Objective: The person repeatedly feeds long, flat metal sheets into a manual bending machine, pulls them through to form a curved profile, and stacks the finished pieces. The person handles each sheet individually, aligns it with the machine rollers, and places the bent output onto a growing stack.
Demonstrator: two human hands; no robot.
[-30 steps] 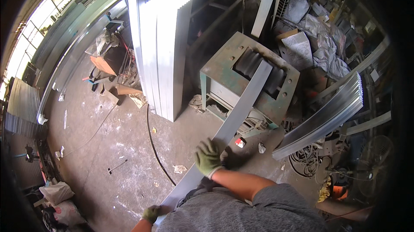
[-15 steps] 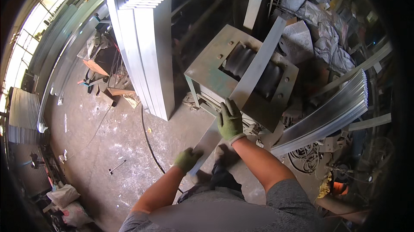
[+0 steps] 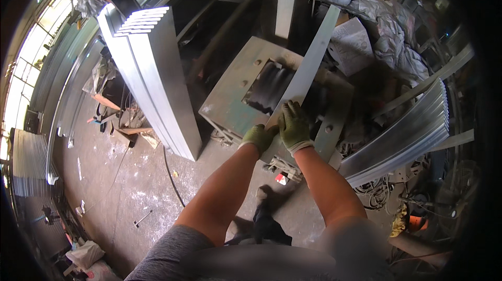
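A long flat metal strip (image 3: 309, 64) lies slantwise over the steel machine (image 3: 230, 98), crossing the dark ridged rollers (image 3: 270, 87) in its opening. Both my hands wear green gloves and are close together at the strip's near part. My left hand (image 3: 256, 138) is closed on the strip's left edge, its thumb toward the other hand. Beside it, my right hand (image 3: 294, 125) rests on the strip with its fingers stretched forward. The gloves hide the strip beneath them, and its near end is hard to make out.
A tall stack of pale metal profiles (image 3: 151, 77) stands left of the machine. Curved, ribbed metal sheets (image 3: 400, 137) are at the right, above coiled cables (image 3: 374, 195). A black cable (image 3: 171, 179) and a small T-shaped tool (image 3: 142, 219) lie on the floor.
The strip has moved forward and away from me across the machine. My left hand has come forward and right, up beside my right hand. My right hand has shifted slightly forward.
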